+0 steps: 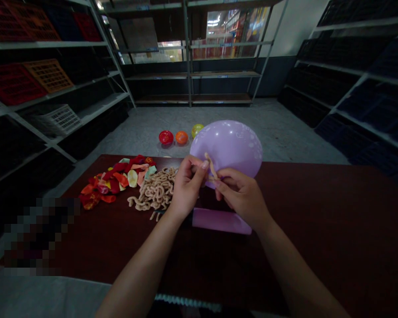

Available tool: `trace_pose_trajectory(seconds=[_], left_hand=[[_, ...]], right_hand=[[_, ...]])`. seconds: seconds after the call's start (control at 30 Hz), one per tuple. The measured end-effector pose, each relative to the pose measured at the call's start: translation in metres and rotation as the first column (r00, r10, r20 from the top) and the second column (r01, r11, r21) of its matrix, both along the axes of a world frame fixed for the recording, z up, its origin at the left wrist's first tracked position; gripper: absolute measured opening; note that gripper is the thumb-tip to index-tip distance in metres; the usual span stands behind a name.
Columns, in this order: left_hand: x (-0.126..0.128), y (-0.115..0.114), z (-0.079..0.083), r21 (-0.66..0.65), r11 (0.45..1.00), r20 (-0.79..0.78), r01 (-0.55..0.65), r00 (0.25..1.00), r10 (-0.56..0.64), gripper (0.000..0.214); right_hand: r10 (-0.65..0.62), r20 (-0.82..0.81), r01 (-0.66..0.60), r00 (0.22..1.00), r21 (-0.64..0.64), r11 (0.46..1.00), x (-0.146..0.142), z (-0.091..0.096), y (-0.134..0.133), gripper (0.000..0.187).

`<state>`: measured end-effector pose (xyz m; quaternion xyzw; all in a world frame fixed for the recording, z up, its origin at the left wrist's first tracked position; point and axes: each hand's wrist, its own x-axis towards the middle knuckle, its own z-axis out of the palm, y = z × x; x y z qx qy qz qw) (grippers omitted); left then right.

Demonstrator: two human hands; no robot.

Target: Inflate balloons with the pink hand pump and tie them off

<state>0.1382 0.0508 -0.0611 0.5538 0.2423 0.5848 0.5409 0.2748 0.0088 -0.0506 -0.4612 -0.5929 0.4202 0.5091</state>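
Observation:
An inflated purple balloon hangs over the dark red table, held at its neck by both my hands. My left hand is closed, pinching a tan elastic band against the neck. My right hand is closed too, pinching the neck and the band's other end from the right. Just under my hands lies a purple cylinder, which looks like a pump.
On the table to the left lie a pile of tan bands and a heap of flat coloured balloons. A red, an orange and a yellow-green inflated balloon rest on the floor beyond. Metal shelving lines both sides.

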Motion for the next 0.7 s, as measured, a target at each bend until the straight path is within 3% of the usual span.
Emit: trace_pose_trajectory(seconds=[0.2,0.37,0.7], left_hand=[[0.0023,0.0,-0.0002,0.007,0.998,-0.058,0.07,0.996,-0.069,0.025],[0.0027,-0.0003,0.0034,0.053,0.999,-0.193,0.008,0.981,0.002,0.026],[0.002,-0.0014,0.0051,0.04,0.999,-0.271,-0.014,0.962,0.024,0.022]], right_hand=[[-0.137,-0.041,0.138,0.99,0.011,0.99,0.0002,0.0007,-0.0011,0.018],[-0.161,-0.058,0.164,0.985,0.055,0.985,-0.0004,-0.0012,0.002,0.017],[-0.281,0.028,0.274,0.959,0.144,0.951,-0.0078,-0.0051,-0.0031,0.012]])
